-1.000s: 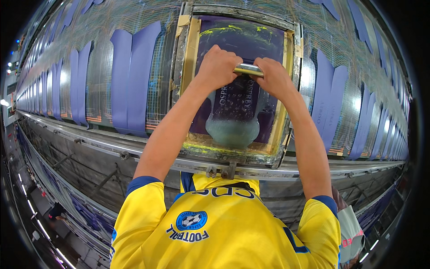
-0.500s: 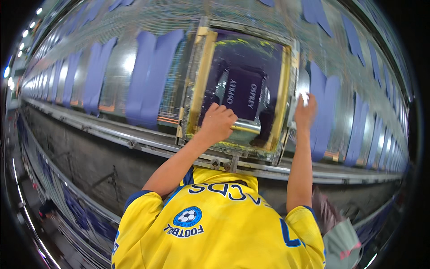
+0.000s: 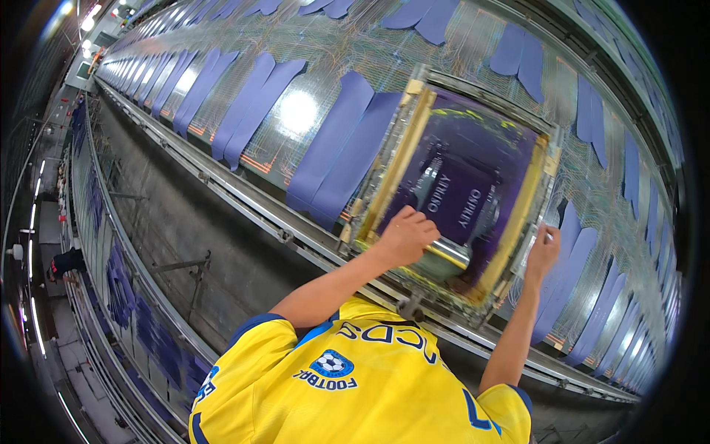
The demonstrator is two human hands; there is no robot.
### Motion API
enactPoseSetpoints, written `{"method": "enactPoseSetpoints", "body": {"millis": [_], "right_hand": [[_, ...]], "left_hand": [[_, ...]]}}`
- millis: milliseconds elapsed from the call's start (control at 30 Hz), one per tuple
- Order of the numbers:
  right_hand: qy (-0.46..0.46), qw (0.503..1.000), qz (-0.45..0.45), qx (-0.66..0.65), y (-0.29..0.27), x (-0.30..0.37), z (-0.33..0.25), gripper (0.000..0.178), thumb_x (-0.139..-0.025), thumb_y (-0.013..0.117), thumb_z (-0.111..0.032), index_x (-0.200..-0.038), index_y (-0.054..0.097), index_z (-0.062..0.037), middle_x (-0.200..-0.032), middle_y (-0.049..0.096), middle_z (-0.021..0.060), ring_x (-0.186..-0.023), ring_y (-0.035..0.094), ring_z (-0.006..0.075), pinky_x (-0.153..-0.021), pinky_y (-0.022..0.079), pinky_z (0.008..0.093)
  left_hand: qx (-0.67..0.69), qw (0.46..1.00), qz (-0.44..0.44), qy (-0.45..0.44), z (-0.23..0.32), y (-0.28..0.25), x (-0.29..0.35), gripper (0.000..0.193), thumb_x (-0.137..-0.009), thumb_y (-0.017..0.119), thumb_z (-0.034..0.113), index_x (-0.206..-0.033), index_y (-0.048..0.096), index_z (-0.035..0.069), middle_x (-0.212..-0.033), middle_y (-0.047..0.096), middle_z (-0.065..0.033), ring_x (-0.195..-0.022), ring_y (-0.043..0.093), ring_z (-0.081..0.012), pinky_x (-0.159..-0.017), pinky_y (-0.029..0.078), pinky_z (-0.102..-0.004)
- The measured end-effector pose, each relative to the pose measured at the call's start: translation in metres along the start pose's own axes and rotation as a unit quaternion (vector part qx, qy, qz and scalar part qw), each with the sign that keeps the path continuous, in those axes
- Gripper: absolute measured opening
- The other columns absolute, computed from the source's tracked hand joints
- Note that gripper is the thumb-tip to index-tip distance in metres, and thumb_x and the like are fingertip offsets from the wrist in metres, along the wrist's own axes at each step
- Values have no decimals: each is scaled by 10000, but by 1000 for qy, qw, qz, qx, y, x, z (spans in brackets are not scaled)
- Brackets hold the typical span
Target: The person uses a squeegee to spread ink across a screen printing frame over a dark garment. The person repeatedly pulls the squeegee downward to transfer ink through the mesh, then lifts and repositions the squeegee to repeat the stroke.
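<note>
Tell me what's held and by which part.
Left hand holds the squeegee by its handle's left end; whether right hand grips the screen frame is unclear.

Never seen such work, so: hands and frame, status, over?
Left hand gripping metal bar. Right hand at right edge of frame. Purple pieces alongside.

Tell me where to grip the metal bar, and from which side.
On the metal bar, probably the uncovered right end, from above: the left hand covers the left end, and the bar lies crosswise inside the frame, its top exposed.
</note>
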State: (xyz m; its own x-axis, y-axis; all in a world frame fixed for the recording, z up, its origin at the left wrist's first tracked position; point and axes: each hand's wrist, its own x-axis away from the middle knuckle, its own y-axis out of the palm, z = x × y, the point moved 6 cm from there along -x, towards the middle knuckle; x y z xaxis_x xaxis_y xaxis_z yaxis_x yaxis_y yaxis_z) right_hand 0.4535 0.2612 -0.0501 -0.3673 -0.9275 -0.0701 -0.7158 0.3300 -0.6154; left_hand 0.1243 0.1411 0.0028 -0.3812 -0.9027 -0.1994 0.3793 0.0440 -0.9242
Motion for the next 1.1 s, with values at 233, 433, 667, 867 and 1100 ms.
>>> {"method": "enactPoseSetpoints", "body": {"millis": [233, 433, 667, 867, 1100], "right_hand": [[-72, 997, 25, 12, 70, 59, -29, 247, -972, 683, -281, -960, 635, -39, -807, 673, 124, -709, 627, 217, -666, 480, 382], [-15, 1000, -2, -11, 78, 56, -46, 240, -965, 681, -273, -928, 616, -45, -734, 671, 106, -674, 649, 243, -672, 501, 384], [-16, 1000, 19, 4, 86, 56, -58, 213, -971, 663, -268, -935, 616, -63, -743, 677, 106, -682, 664, 268, -664, 497, 398], [-17, 995, -16, 99, 95, 37, -55, 217, -956, 672, -284, -956, 640, -69, -894, 707, 136, -851, 679, 318, -783, 513, 416], [-218, 944, -246, -10, 129, 21, -178, 376, -894, 736, -383, -1094, 702, -66, -1043, 706, 117, -1040, 630, 328, -955, 468, 445]], "left_hand": [[44, 998, 38, -3, -85, 1, 50, 233, -649, 752, 83, -865, 684, 136, -879, 676, 2, -885, 634, -207, -824, 421, -380], [44, 999, 7, 1, -86, -30, 62, 315, -582, 810, 72, -874, 702, 120, -896, 703, 5, -858, 655, -217, -792, 429, -381], [63, 997, -22, 40, -71, -16, 106, 329, -566, 810, 75, -871, 699, 129, -876, 707, -5, -830, 655, -202, -774, 421, -370], [72, 995, -56, 51, -106, -10, 49, 316, -593, 812, 76, -874, 680, 133, -845, 690, -13, -811, 647, -214, -767, 413, -380], [49, 998, -10, 47, -174, -23, -81, 191, -680, 829, 173, -801, 684, 139, -798, 683, -38, -795, 655, -256, -768, 422, -410]]}}
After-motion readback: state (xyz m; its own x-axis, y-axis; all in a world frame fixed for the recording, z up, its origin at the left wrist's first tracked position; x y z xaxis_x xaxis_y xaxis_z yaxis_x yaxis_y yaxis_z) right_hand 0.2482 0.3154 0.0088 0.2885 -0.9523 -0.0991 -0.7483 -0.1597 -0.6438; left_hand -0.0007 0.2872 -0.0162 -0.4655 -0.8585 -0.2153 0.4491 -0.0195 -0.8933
